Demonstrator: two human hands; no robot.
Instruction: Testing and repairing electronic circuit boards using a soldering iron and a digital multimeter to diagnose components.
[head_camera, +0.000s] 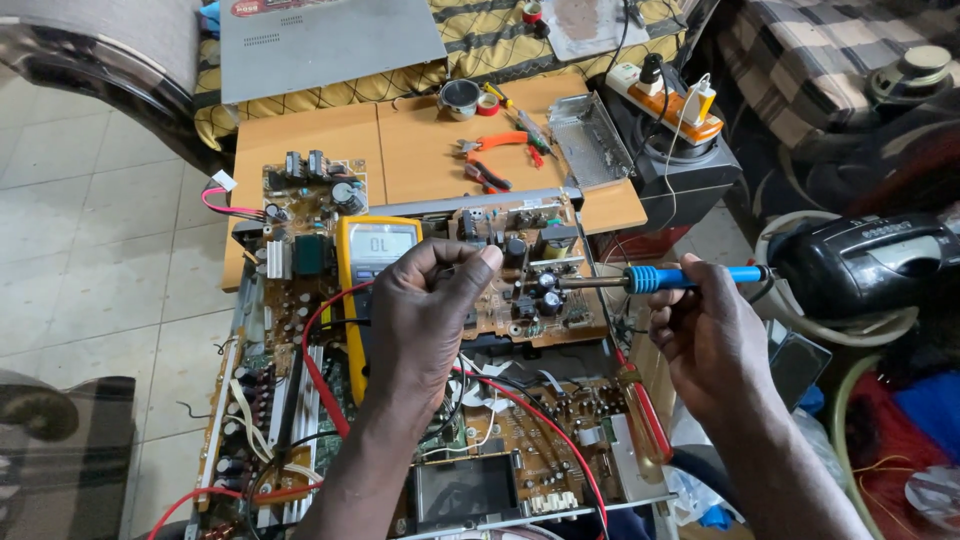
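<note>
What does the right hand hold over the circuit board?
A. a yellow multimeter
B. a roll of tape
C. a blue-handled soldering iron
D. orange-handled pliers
C: the right hand grips a blue-handled soldering iron, its metal tip pointing left over the circuit board.

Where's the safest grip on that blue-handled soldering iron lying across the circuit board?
Take the blue-handled soldering iron by its blue ribbed grip, coming from the right, cord end. The bare metal shaft points left over the brown circuit board, so stay off that end. The right hand already holds the handle from below; the left hand hovers nearby.
</note>
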